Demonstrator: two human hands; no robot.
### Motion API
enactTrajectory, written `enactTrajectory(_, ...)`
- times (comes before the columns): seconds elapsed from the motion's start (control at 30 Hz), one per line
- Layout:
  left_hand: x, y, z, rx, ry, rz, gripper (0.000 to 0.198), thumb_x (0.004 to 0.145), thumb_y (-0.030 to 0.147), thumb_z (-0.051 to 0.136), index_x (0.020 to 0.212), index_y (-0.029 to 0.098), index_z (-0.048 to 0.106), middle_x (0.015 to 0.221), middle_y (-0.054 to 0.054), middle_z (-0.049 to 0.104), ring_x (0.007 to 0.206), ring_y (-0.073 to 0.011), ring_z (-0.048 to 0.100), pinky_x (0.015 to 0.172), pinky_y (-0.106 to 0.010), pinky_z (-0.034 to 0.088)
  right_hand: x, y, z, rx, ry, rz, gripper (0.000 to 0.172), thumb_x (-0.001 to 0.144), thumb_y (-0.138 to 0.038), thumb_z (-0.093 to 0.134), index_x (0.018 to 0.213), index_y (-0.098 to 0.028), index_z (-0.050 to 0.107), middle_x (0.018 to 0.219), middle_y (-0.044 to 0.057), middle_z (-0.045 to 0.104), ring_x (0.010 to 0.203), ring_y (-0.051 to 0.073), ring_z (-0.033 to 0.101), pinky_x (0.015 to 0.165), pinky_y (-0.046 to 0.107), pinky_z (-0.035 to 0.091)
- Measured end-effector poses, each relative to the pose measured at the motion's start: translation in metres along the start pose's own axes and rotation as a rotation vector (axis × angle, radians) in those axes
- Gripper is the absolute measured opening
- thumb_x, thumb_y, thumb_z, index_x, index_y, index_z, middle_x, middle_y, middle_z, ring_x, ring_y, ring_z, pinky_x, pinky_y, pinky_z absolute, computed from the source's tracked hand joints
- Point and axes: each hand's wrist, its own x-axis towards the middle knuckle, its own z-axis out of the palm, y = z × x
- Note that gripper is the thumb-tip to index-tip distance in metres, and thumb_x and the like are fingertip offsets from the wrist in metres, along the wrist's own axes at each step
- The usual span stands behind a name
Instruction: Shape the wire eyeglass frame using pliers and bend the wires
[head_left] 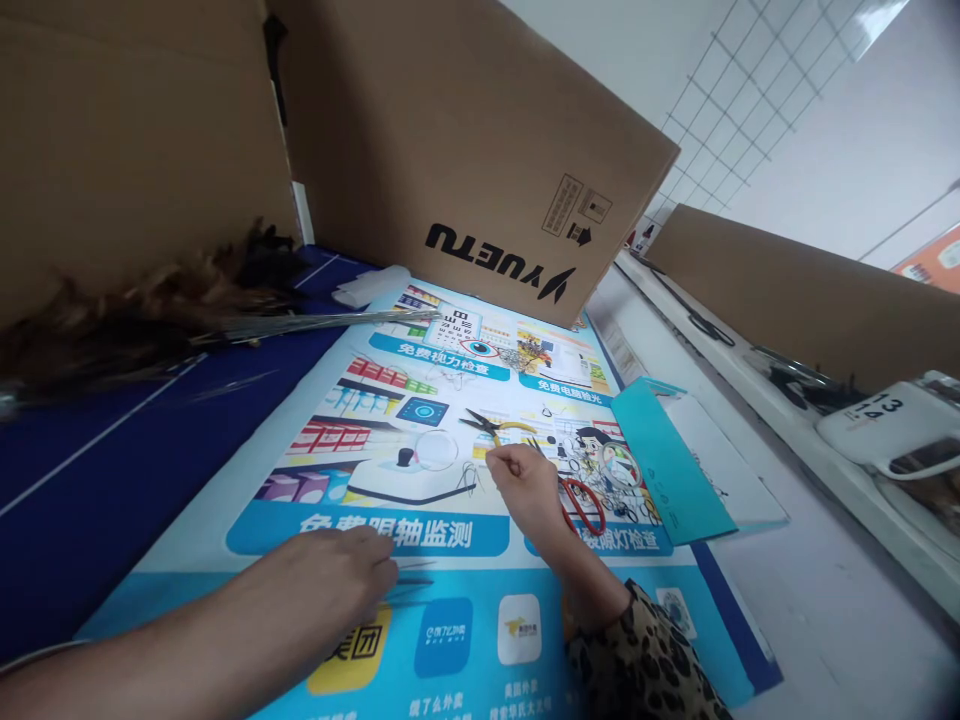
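Note:
My left hand is over the lower part of the printed poster, its fingers curled and blurred. Thin dark lines show beside its fingertips, too smeared to make out. My right hand is closed in a loose fist over the poster's middle; whatever it holds, if anything, is hidden. Yellow-handled pliers lie just beyond it. Red-handled scissors lie at its right, next to a tangle of thin wire pieces.
Large cardboard boxes stand behind and at the left. Brown feathers and long thin wires lie on the blue cloth. A teal folder is at the right, beside a ledge with a white case.

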Motion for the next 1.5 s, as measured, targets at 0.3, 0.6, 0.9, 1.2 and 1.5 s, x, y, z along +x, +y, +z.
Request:
enactTrajectory(0.3, 0.0, -0.008, 0.01, 0.029, -0.051, 0.023, 0.03, 0.073, 0.003, 0.05, 0.088, 0.02, 0.071, 0.091, -0.011, 0.073, 0.077, -0.0301, 0.067, 0.061, -0.033, 0.037, -0.011, -0.008, 0.006, 0.004, -0.032, -0.28, 0.017, 0.087, -0.025, 0.057, 0.081, -0.023, 0.073, 0.08, 0.002, 0.069, 0.077, 0.017, 0.062, 0.075, 0.027, 0.048)
enactTrajectory(0.6, 0.003, -0.016, -0.014, -0.249, -0.107, -0.059, 0.019, 0.088, 0.028, 0.046, 0.078, 0.023, 0.061, 0.071, -0.004, 0.069, 0.058, -0.0219, 0.059, 0.05, -0.029, 0.024, -0.029, -0.027, 0.009, 0.127, -0.49, -0.336, 0.019, 0.093, -0.03, 0.057, 0.09, -0.024, 0.075, 0.084, 0.001, 0.073, 0.079, 0.016, 0.067, 0.075, 0.024, 0.05)
enactTrajectory(0.9, 0.01, -0.026, -0.001, -0.305, -0.005, -0.044, 0.019, 0.088, 0.025, 0.047, 0.081, 0.022, 0.065, 0.076, -0.004, 0.071, 0.067, -0.0225, 0.063, 0.056, -0.029, 0.031, -0.045, -0.028, 0.015, -0.245, -0.504, -0.673, 0.023, 0.097, -0.021, 0.051, 0.096, -0.023, 0.073, 0.096, 0.003, 0.075, 0.09, 0.016, 0.066, 0.085, 0.025, 0.048)
enactTrajectory(1.2, 0.016, -0.027, -0.004, 0.059, 0.021, 0.051, 0.03, 0.083, 0.004, 0.044, 0.076, 0.02, 0.068, 0.079, -0.006, 0.071, 0.074, -0.0255, 0.065, 0.063, -0.032, 0.037, -0.048, -0.033, 0.018, -0.596, -0.392, -0.754, 0.022, 0.093, -0.014, 0.05, 0.079, -0.02, 0.067, 0.072, 0.002, 0.063, 0.07, 0.017, 0.053, 0.067, 0.029, 0.039)
enactTrajectory(1.5, 0.013, -0.012, 0.007, 0.366, 0.044, 0.09, 0.031, 0.081, -0.006, 0.05, 0.083, 0.017, 0.071, 0.086, -0.009, 0.072, 0.081, -0.0275, 0.065, 0.069, -0.037, 0.044, -0.058, -0.035, 0.028, -0.763, -0.36, -0.69, 0.009, 0.086, -0.019, 0.067, 0.078, -0.019, 0.063, 0.08, 0.003, 0.063, 0.075, 0.02, 0.055, 0.062, 0.031, 0.039)
